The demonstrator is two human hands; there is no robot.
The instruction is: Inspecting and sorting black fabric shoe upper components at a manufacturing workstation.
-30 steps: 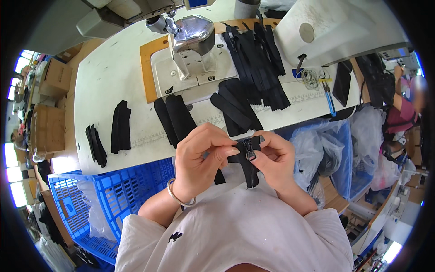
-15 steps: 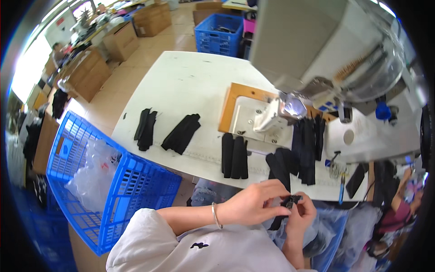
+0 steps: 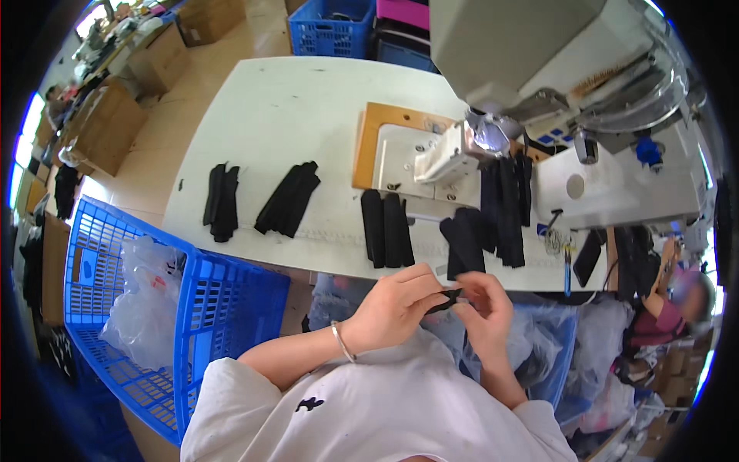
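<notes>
Just in front of the table's near edge, both my hands are together at a small piece of black fabric (image 3: 442, 302). My left hand (image 3: 394, 309), with a bangle on its wrist, pinches one side of it. The thumb and fingers of my right hand (image 3: 488, 312) close on the other end. Most of the piece is hidden by my fingers. Right beyond my hands lies a crossed pile of black fabric strips (image 3: 465, 240). Another bundle of black strips (image 3: 385, 229) sits to its left, and longer black strips (image 3: 508, 212) lie to its right beside the sewing machine (image 3: 462, 150).
Two more black strip piles, one leftmost (image 3: 222, 203) and one beside it (image 3: 288, 199), rest on the white table (image 3: 231, 115). A blue crate (image 3: 185, 308) holding a clear plastic bag stands at left. Blue-handled tweezers (image 3: 567, 271) lie near the right edge. Another person (image 3: 654, 323) is at far right.
The whole view has shifted, so the table sits higher and further left. My hands have moved slightly left along the table edge, still holding the black fabric. Its hanging end no longer shows.
</notes>
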